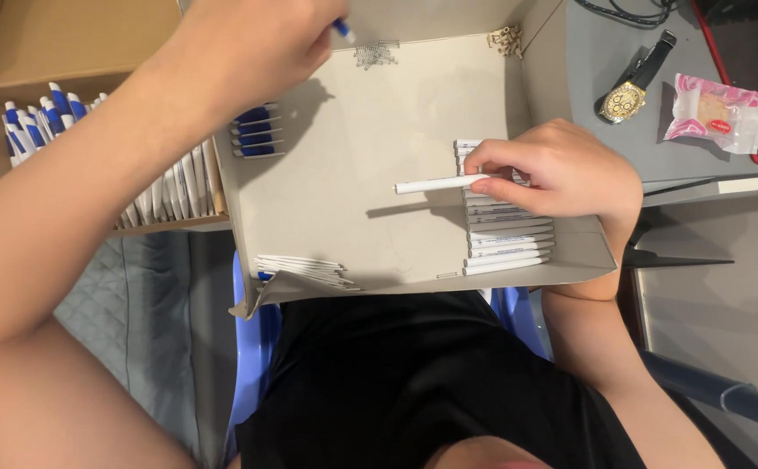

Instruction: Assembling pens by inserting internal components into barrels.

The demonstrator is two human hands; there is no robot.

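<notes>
Head view: the right hand [561,169] pinches a white pen barrel [440,184] lying crosswise, free end pointing left; the left hand [248,43] grips a blue pen part [344,31].

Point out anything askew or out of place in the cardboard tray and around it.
Mostly tidy: pen parts lie in neat rows. Odd spots: the grey cardboard tray has a bent, torn-looking near-left corner. On the grey desk, a gold wristwatch with black strap and a pink wrapped snack sit loose, unrelated to the pens.

White pen barrel [440,184]; blue clips [257,130]; grey tray [353,217].
</notes>
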